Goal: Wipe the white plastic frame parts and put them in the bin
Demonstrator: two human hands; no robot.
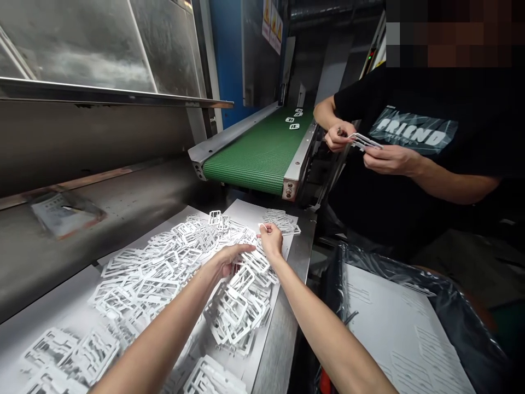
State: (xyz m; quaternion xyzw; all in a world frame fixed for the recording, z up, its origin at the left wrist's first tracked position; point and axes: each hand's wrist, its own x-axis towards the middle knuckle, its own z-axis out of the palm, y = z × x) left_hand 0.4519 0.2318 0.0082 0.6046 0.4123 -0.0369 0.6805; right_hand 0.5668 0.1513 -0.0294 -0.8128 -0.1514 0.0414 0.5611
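Note:
White plastic frames [158,290] lie in a wide heap on paper sheets over a metal table. My left hand [229,258] is at the right part of the heap, thumb and fingers apart, partly over the frames; whether it holds one is hidden. Just right of it, my right hand [270,238] is closed in a pinch, with a small white piece showing at its fingertips. Beyond my right hand, flat frames [283,220] lie in rows on the paper. A denser pile of frames [238,312] sits below my hands.
A green conveyor belt [254,150] carries several white parts [294,126] at its far end. At the right, a person in a black shirt [369,202] holds a white frame [365,140] in both hands. A black-lined box [342,273] with a white sheet stands at lower right.

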